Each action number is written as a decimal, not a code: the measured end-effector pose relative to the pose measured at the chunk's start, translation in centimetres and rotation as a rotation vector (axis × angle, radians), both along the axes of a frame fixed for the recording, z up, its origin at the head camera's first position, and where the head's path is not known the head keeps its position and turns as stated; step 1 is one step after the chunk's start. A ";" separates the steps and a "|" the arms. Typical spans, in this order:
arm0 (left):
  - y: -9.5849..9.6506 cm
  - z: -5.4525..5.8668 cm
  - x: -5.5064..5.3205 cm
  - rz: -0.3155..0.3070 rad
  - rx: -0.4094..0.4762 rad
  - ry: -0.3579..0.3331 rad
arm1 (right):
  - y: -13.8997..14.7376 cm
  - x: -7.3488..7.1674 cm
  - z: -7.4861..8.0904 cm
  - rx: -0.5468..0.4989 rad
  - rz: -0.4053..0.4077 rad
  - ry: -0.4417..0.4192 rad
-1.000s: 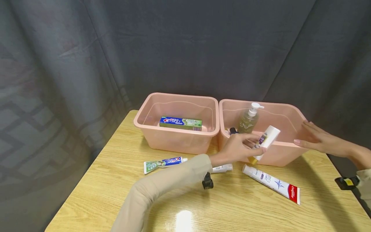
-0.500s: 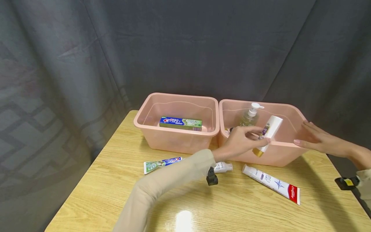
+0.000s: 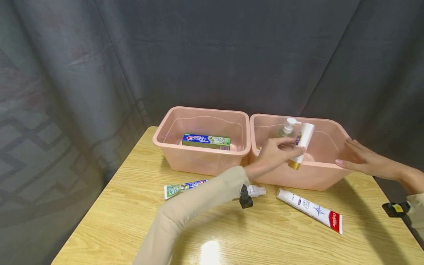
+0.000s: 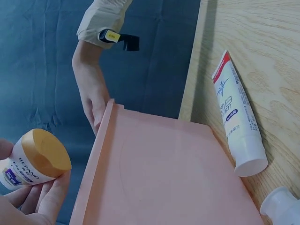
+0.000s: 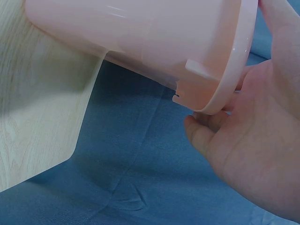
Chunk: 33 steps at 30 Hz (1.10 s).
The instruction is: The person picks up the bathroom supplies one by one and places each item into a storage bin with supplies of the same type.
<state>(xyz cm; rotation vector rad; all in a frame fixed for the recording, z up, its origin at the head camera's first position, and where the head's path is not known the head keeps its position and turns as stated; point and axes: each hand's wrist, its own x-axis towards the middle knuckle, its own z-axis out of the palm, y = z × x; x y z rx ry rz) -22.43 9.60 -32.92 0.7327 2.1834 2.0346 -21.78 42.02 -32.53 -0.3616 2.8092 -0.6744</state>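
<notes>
My left hand [image 3: 275, 152] pinches a white tube with a gold cap [image 3: 302, 145] above the front rim of the right pink bin [image 3: 318, 176], cap end down. In the left wrist view the gold cap [image 4: 47, 152] faces the camera, with thumb and fingers on either side of the tube. My right hand [image 3: 371, 162] holds the right bin at its front right corner, thumb on the front rim. From the right wrist, fingertips [image 5: 199, 133] show just under the rim [image 5: 234, 61]. A pump bottle [image 3: 287, 129] with a white top stands inside this bin, partly hidden by the left hand.
The left pink bin [image 3: 202, 160] holds a blue and green toothpaste box [image 3: 206, 141]. On the wooden table [image 3: 132, 221] lie a Colgate tube [image 3: 309, 209], a green and blue toothpaste tube [image 3: 183, 188] and a white tube [image 3: 256, 190] partly behind the left forearm.
The left hand has raised the gold-capped tube from the bin's front wall to above the rim, turning it more upright. The right hand stays at the bin's corner.
</notes>
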 end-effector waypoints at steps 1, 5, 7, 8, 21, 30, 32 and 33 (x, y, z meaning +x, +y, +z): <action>0.0 0.0 -0.1 -0.003 0.013 -0.009 | 0.0 0.0 0.0 -0.002 0.002 0.002; 0.1 -0.1 -0.5 -0.014 0.068 -0.033 | -0.1 0.0 0.0 0.001 0.000 0.004; 0.2 -0.1 -0.7 -0.020 0.101 -0.051 | -0.1 0.0 0.1 0.008 -0.003 0.003; 0.2 -0.1 -0.8 -0.022 0.117 -0.061 | -0.2 0.0 0.1 0.009 -0.003 0.004; 1.0 -0.2 -1.7 0.020 0.146 -0.115 | -0.2 -0.1 0.0 -0.007 -0.002 0.002; 1.7 -0.3 -2.5 0.079 0.156 -0.119 | -0.1 -0.1 0.0 0.000 -0.002 -0.010; 1.7 -0.4 -2.8 0.093 0.154 -0.118 | 0.0 -0.1 0.0 0.002 -0.002 -0.005; 1.7 -0.4 -3.0 0.098 0.158 -0.121 | 0.0 0.0 0.0 0.003 -0.003 -0.003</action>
